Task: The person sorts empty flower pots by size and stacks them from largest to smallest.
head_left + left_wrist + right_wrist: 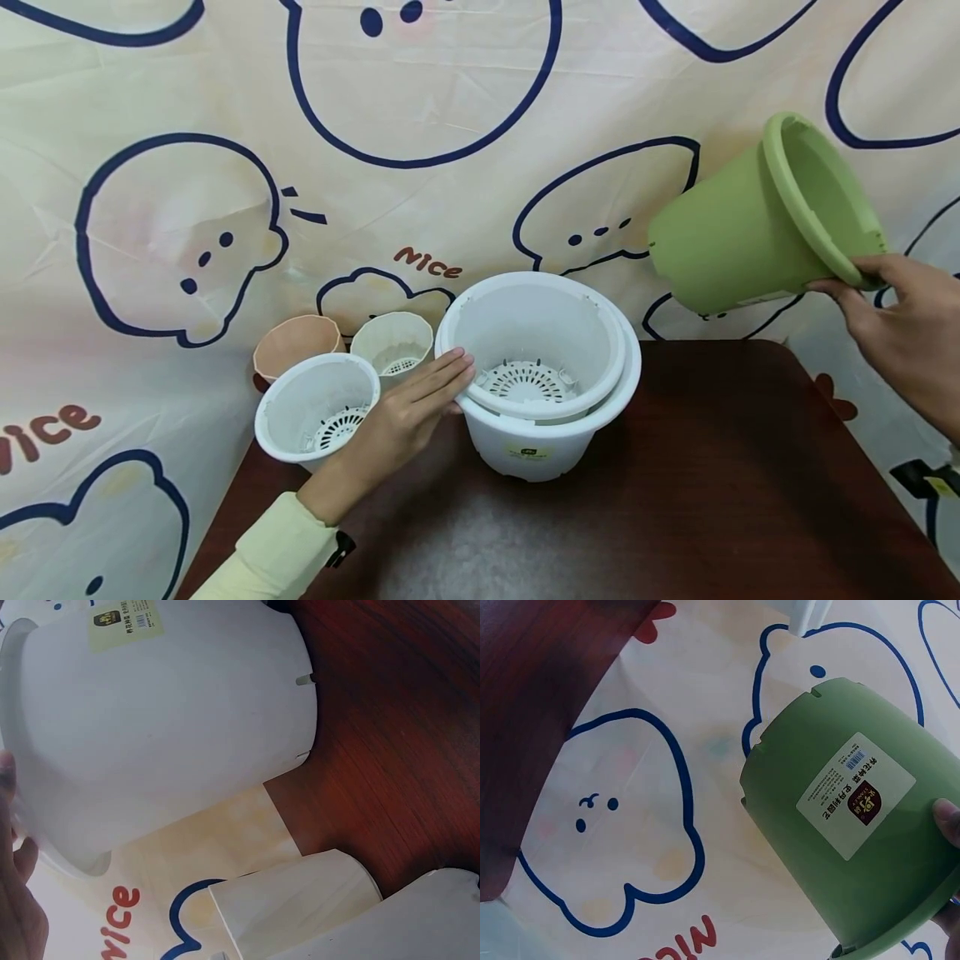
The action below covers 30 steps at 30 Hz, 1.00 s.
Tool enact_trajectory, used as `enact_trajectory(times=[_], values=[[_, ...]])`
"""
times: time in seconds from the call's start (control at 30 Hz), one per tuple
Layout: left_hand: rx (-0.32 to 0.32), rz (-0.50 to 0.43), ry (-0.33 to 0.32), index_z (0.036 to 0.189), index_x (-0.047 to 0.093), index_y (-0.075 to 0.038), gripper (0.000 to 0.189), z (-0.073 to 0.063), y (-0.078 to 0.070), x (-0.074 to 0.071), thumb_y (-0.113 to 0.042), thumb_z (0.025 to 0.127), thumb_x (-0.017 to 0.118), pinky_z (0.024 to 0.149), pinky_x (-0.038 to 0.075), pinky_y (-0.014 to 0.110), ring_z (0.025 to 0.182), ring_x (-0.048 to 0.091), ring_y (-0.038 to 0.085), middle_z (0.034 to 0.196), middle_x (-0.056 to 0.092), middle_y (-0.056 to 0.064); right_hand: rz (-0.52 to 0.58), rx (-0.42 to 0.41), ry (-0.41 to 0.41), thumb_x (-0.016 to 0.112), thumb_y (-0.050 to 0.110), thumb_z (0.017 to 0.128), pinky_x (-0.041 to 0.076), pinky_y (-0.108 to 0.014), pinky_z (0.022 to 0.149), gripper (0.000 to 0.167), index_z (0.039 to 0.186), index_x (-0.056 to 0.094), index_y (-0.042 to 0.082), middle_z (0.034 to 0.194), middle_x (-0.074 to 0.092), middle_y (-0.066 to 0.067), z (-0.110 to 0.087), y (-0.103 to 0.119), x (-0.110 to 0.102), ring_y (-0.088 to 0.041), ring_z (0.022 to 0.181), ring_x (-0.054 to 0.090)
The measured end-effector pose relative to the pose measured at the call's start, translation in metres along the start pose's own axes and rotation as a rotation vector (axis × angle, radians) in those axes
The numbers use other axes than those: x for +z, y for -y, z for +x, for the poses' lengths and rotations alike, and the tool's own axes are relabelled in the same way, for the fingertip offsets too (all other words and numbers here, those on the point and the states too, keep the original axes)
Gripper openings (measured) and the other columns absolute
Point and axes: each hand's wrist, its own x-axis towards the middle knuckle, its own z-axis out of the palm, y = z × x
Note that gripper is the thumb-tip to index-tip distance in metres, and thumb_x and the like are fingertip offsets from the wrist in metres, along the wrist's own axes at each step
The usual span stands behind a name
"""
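Observation:
In the head view my left hand [416,408] holds the left side of the rims of two nested white flowerpots, fingers over the top. The inner white flowerpot [536,333] has a slotted base; the outer white flowerpot [510,442] bears a small yellow label and stands on the table. My right hand [903,325] grips a green flowerpot [731,229] by its rim, thumb on the outside. That pot is tilted on its side in the air at the right, mouth toward the right. A white label [855,799] shows on its wall in the right wrist view.
Left of the nested pots stand a smaller white flowerpot [288,417], an orange flowerpot [296,346] and a cream flowerpot [408,333]. All are on a dark wooden table [675,508]. A cartoon-printed cloth [420,208] hangs behind it.

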Motion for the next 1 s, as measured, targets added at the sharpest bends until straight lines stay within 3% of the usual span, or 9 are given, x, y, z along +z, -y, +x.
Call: enact_trajectory(times=[0.03,0.13,0.2,0.3,0.4,0.47,0.77,1.0], values=[[-0.001,-0.002,-0.001,0.14,0.062,-0.003,0.057,0.0,0.0,0.0,-0.005,0.086,0.078,0.118,0.041,0.029,0.137,0.057,0.032,0.143,0.063,0.015,0.004,0.01,-0.004,0.079,-0.002,0.086,0.039,-0.019,0.08,0.035,0.115,0.065,-0.017,0.102,0.067,-0.042,0.0,0.0,0.0,-0.059,0.087,0.065],[-0.002,-0.005,0.001,0.141,0.061,-0.004,0.061,0.0,0.0,-0.001,-0.003,0.083,0.08,0.118,0.041,0.029,0.137,0.057,0.032,0.143,0.063,0.015,0.025,0.031,-0.011,0.078,0.0,0.087,0.023,-0.002,0.083,0.035,0.116,0.065,-0.016,0.105,0.067,-0.042,0.0,0.001,0.0,-0.06,0.091,0.065],[-0.003,-0.004,0.002,0.142,0.06,-0.005,0.064,0.0,0.0,-0.001,-0.002,0.082,0.081,0.118,0.041,0.029,0.137,0.057,0.032,0.143,0.063,0.015,0.03,0.035,-0.009,0.078,0.0,0.088,0.023,-0.002,0.084,0.036,0.117,0.065,-0.015,0.107,0.067,-0.041,0.0,0.001,0.0,-0.06,0.092,0.065],[0.002,0.003,-0.002,0.141,0.061,-0.004,0.063,0.0,-0.001,-0.001,-0.001,0.081,0.081,0.118,0.042,0.029,0.137,0.058,0.032,0.143,0.063,0.015,0.014,0.037,0.001,0.078,0.0,0.088,0.035,-0.013,0.085,0.037,0.119,0.065,-0.015,0.109,0.066,-0.041,0.001,0.003,0.0,-0.06,0.094,0.064],[0.003,0.009,-0.003,0.141,0.061,-0.004,0.063,0.0,-0.001,-0.001,-0.002,0.081,0.081,0.118,0.042,0.029,0.137,0.058,0.031,0.142,0.063,0.015,-0.009,0.031,0.012,0.079,-0.001,0.086,0.032,-0.022,0.075,0.038,0.119,0.064,-0.015,0.108,0.066,-0.042,0.002,0.005,0.0,-0.059,0.089,0.064],[0.004,0.01,-0.004,0.14,0.061,-0.004,0.063,0.0,-0.001,-0.001,-0.002,0.081,0.081,0.118,0.042,0.029,0.136,0.058,0.031,0.142,0.064,0.015,-0.017,0.028,0.013,0.079,-0.002,0.085,0.027,-0.021,0.071,0.038,0.117,0.065,-0.016,0.106,0.066,-0.042,0.003,0.007,-0.001,-0.058,0.086,0.064],[0.013,0.034,0.002,0.142,0.06,-0.004,0.059,0.0,0.0,-0.001,-0.004,0.085,0.078,0.117,0.043,0.028,0.137,0.057,0.031,0.144,0.062,0.014,-0.035,0.013,-0.001,0.08,-0.002,0.085,0.031,-0.026,0.07,0.038,0.117,0.064,-0.016,0.106,0.066,-0.042,0.008,0.011,-0.004,-0.059,0.089,0.064],[0.034,0.055,0.006,0.141,0.06,-0.001,0.05,0.0,0.0,0.0,-0.01,0.093,0.072,0.117,0.043,0.03,0.137,0.057,0.032,0.145,0.062,0.015,-0.02,-0.026,-0.014,0.079,-0.001,0.087,0.039,-0.046,0.072,0.037,0.118,0.064,-0.015,0.106,0.067,-0.04,0.009,0.013,-0.005,-0.058,0.089,0.065]])
